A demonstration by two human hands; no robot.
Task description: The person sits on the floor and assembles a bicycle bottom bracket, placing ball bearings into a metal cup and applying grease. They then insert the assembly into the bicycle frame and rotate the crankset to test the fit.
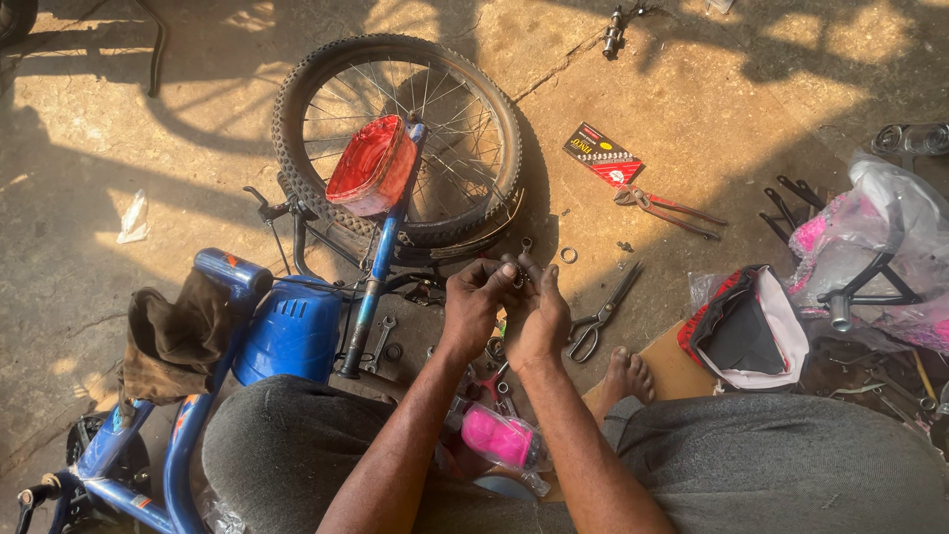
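- The left hand and the right hand are meeting in the middle of the view, fingertips pinching together on a small dark metal part that is being held up between them, just above the ground and near the bicycle wheel.
- Both hands are clamping on that part; its exact shape is too small to tell, though it is looking like a short piece of chain or a link.
- Judging by its look, the part is light, hard and stiff, probably greasy and so slippery, and easy to drop; pinching it at its two ends with the fingertips, as the hands are doing now, is seeming the surest hold.
- A red tub is resting tilted on the wheel's spokes, showing a red, paste-like filling.
- A clear bag with something bright pink inside is lying near, between the knees.
- An open red and white bag is lying to the right, its inside dark.
- Pliers and scissors are lying on the concrete to the right of the hands, and a blue bicycle frame is lying to the left.
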